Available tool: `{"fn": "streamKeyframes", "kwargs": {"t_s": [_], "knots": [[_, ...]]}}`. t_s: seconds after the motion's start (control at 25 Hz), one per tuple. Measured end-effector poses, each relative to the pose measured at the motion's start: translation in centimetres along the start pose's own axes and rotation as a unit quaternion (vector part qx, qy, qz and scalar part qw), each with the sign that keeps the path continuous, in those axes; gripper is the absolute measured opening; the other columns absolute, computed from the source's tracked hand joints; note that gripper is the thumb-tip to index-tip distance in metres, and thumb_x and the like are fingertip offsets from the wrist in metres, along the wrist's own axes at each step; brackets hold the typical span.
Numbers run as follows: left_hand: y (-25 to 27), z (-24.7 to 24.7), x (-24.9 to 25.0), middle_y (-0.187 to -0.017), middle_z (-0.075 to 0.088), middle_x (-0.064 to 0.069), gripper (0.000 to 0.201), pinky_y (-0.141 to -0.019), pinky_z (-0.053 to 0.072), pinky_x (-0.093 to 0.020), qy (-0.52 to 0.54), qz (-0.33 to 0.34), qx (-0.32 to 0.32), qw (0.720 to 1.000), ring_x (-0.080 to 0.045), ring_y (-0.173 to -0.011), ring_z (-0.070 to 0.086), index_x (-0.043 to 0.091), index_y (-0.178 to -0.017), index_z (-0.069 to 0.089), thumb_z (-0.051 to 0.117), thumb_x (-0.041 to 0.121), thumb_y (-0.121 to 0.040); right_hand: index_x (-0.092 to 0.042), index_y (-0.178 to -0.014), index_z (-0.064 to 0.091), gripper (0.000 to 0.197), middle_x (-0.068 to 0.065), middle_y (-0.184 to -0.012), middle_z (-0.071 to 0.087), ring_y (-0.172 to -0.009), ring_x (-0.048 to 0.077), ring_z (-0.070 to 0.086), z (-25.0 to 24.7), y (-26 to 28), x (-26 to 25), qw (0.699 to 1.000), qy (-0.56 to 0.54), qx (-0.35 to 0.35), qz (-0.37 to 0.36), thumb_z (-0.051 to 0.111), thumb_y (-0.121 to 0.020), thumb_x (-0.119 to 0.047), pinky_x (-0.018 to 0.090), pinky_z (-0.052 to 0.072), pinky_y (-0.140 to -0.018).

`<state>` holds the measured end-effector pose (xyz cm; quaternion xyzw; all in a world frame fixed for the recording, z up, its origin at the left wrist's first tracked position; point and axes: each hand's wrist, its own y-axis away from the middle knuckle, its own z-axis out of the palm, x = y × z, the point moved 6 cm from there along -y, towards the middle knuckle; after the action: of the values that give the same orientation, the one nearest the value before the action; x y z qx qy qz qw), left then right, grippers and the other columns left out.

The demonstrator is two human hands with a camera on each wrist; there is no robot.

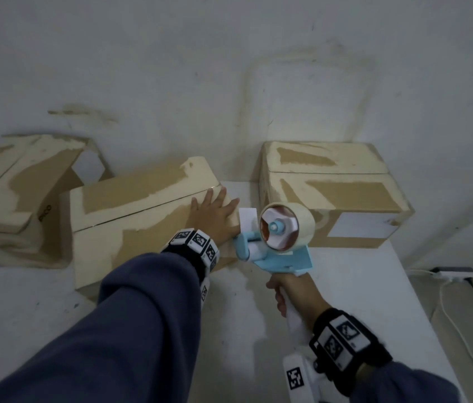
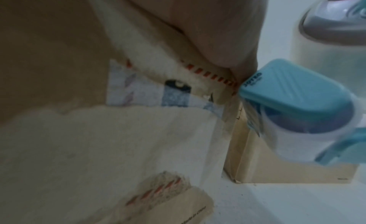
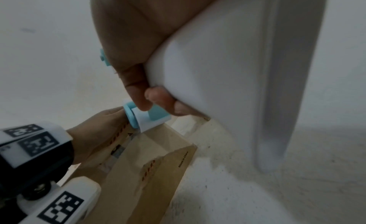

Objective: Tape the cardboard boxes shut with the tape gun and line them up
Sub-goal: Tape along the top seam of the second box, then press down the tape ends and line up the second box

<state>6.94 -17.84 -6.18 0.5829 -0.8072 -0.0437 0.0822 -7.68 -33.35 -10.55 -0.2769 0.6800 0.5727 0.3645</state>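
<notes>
A cardboard box [image 1: 130, 216] sits mid-table with its flaps down. My left hand [image 1: 215, 216] presses flat on its top right corner, fingers straight. My right hand [image 1: 290, 295] grips the white handle of a blue tape gun [image 1: 276, 248] carrying a roll of tan tape [image 1: 287, 225]. The gun's front roller [image 2: 297, 125] touches the box's right end just below the top edge. In the right wrist view my fingers [image 3: 138, 92] wrap the handle [image 3: 227, 70]. A second closed box [image 1: 334, 193] stands at the back right. A third box [image 1: 17, 187] lies at the left with a flap raised.
The boxes rest on a white table [image 1: 345, 286] against a stained white wall [image 1: 229, 68]. The table's right edge drops to the floor, where a white power strip [image 1: 456, 273] and cables [image 1: 462, 330] lie.
</notes>
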Motion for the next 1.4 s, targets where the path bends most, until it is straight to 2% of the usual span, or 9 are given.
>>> {"fn": "streamKeyframes", "kwargs": {"t_s": [0.28, 0.48, 0.64, 0.76, 0.92, 1.08, 1.16, 1.28, 1.4], "knots": [[0.1, -0.2, 0.1, -0.161, 0.004, 0.002, 0.067, -0.117, 0.009, -0.054, 0.003, -0.007, 0.016, 1.000, -0.026, -0.147, 0.003, 0.036, -0.148, 0.018, 0.042, 0.054, -0.089, -0.015, -0.052, 0.039, 0.030, 0.006, -0.046, 0.036, -0.036, 0.019, 0.030, -0.1, 0.4, 0.2, 0.997, -0.015, -0.050, 0.054, 0.057, -0.073, -0.002, 0.021, 0.025, -0.040], [0.2, -0.4, 0.1, -0.161, 0.004, 0.000, 0.071, -0.116, 0.009, -0.055, 0.003, 0.005, -0.004, 1.000, -0.027, -0.147, 0.003, 0.034, -0.149, 0.018, 0.040, 0.063, -0.087, -0.014, -0.053, 0.040, 0.024, 0.003, -0.039, 0.034, -0.033, 0.019, 0.028, -1.5, 0.1, 2.2, 0.999, -0.011, 0.002, 0.031, 0.056, -0.065, 0.000, 0.024, 0.023, -0.040], [0.2, -0.4, 0.4, -0.160, 0.005, -0.001, 0.073, -0.116, 0.010, -0.056, 0.004, -0.004, 0.018, 1.000, -0.029, -0.147, 0.004, 0.030, -0.148, 0.020, 0.041, 0.063, -0.086, -0.010, -0.061, 0.057, 0.007, 0.005, -0.046, 0.052, -0.040, 0.021, 0.044, -4.2, -0.7, 2.4, 0.989, 0.143, 0.034, -0.033, 0.064, -0.061, -0.009, 0.027, 0.035, -0.044], [0.2, 0.4, 1.0, -0.160, 0.003, -0.003, 0.082, -0.117, 0.010, -0.055, 0.004, -0.026, 0.034, 0.999, -0.030, -0.147, 0.002, 0.021, -0.150, 0.012, 0.043, 0.060, -0.086, -0.015, -0.087, 0.064, 0.020, 0.003, -0.079, 0.065, -0.070, 0.020, 0.060, -6.1, -1.7, 2.0, 0.916, 0.390, 0.004, -0.094, 0.068, -0.070, -0.026, 0.024, 0.042, -0.057], [0.6, 0.9, 1.6, -0.161, 0.000, -0.004, 0.093, -0.119, 0.008, -0.050, 0.001, -0.012, 0.033, 0.999, -0.029, -0.148, 0.001, 0.012, -0.151, 0.003, 0.046, 0.062, -0.085, -0.020, -0.116, 0.048, 0.047, 0.001, -0.115, 0.061, -0.103, 0.024, 0.059, -6.5, -2.4, 4.2, 0.731, 0.650, -0.120, -0.170, 0.061, -0.077, -0.040, 0.032, 0.043, -0.082], [1.3, 1.0, 2.5, -0.161, -0.003, -0.003, 0.103, -0.120, 0.005, -0.044, -0.006, 0.036, 0.011, 0.999, -0.026, -0.148, -0.002, 0.012, -0.151, 0.000, 0.050, 0.067, -0.080, -0.020, -0.107, 0.047, 0.049, 0.003, -0.098, 0.059, -0.089, 0.026, 0.059, -5.4, -2.9, 4.4, 0.590, 0.752, -0.101, -0.277, 0.068, -0.063, -0.026, 0.039, 0.038, -0.072], [1.7, 1.3, 2.9, -0.161, -0.004, -0.002, 0.107, -0.120, 0.004, -0.043, -0.012, 0.052, 0.002, 0.999, -0.025, -0.148, -0.004, 0.012, -0.151, -0.001, 0.052, 0.068, -0.078, -0.025, -0.090, 0.045, 0.066, -0.001, -0.075, 0.060, -0.063, 0.022, 0.060, -5.4, -3.6, 4.4, 0.588, 0.762, -0.073, -0.261, 0.079, -0.034, -0.025, 0.036, 0.045, -0.054], [1.7, 1.2, 3.0, -0.161, -0.005, -0.004, 0.110, -0.120, 0.005, -0.042, -0.033, 0.057, 0.001, 0.998, -0.026, -0.148, -0.004, 0.011, -0.151, -0.002, 0.056, 0.066, -0.076, -0.026, -0.084, 0.060, 0.066, 0.004, -0.075, 0.062, -0.065, 0.027, 0.064, -5.0, -5.2, 4.4, 0.602, 0.750, -0.049, -0.269, 0.083, -0.023, -0.019, 0.052, 0.054, -0.064], [1.7, 1.2, 3.2, -0.160, -0.005, -0.005, 0.112, -0.121, 0.006, -0.042, -0.041, 0.061, 0.008, 0.997, -0.027, -0.148, -0.004, 0.009, -0.151, -0.003, 0.058, 0.064, -0.075, -0.020, -0.110, 0.062, 0.048, 0.012, -0.110, 0.057, -0.101, 0.035, 0.057, -4.1, -5.0, 3.2, 0.623, 0.740, -0.050, -0.248, 0.074, -0.064, -0.016, 0.051, 0.043, -0.092]]}}
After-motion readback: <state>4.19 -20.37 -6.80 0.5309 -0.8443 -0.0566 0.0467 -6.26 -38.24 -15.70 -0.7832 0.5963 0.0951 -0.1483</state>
